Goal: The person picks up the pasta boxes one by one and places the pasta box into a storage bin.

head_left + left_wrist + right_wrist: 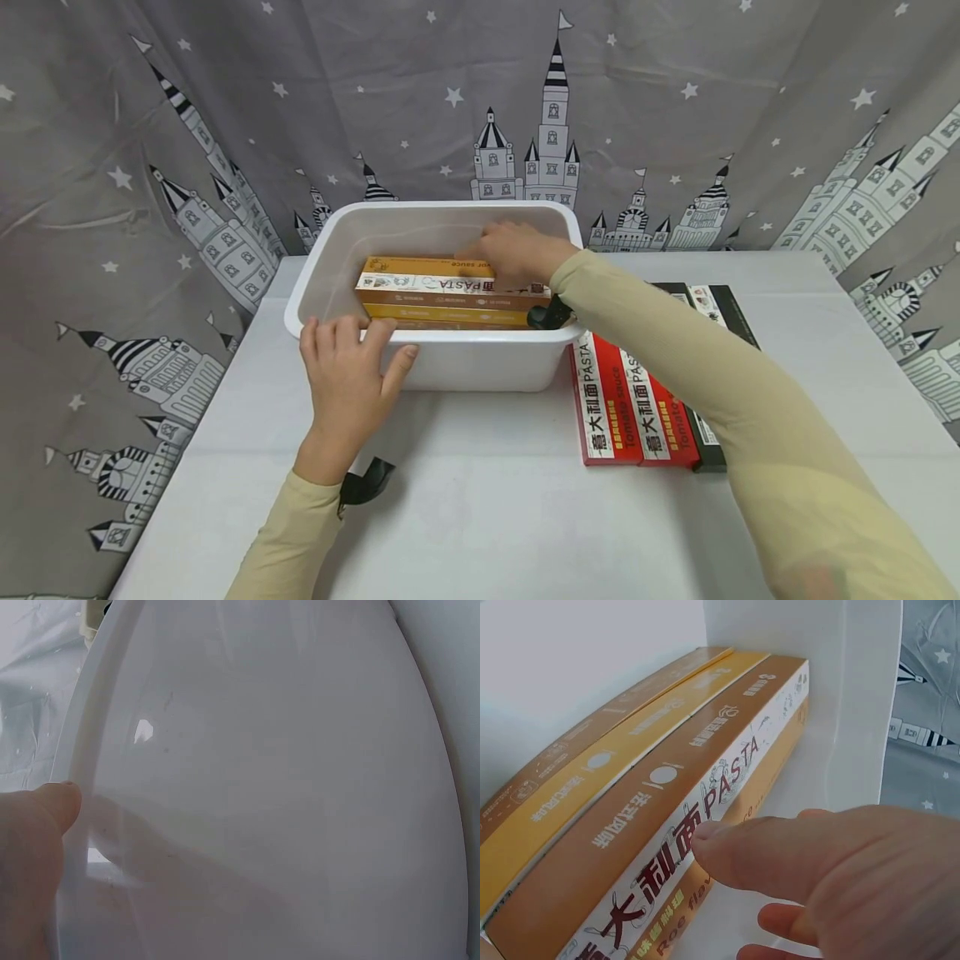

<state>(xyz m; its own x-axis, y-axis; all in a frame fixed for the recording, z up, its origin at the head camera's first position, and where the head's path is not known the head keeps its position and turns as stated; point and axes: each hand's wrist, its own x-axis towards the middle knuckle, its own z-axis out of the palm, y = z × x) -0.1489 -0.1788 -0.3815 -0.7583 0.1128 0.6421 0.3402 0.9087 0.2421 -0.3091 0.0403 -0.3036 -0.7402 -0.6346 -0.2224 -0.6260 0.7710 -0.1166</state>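
Note:
A white plastic bin (472,367) stands on the table with several brown and yellow pasta boxes (697,742) side by side inside, against its near wall. My left hand (341,392) grips the bin's near rim at the left, fingers over the edge and thumb (60,806) on the outside. Inside the bin is my right hand (517,254), at the far side of the boxes. Its thumb (742,851) touches the white lettered face of the rearmost pasta box (427,283), while the other fingers lie apart from the box, lower in the bin.
Two red tomato sauce pasta boxes (609,417) lie flat to the right of the bin. Dark boxes (708,446) lie beside them, partly hidden by my right sleeve (697,375). A grey castle-print curtain (420,100) hangs behind the white table (480,500).

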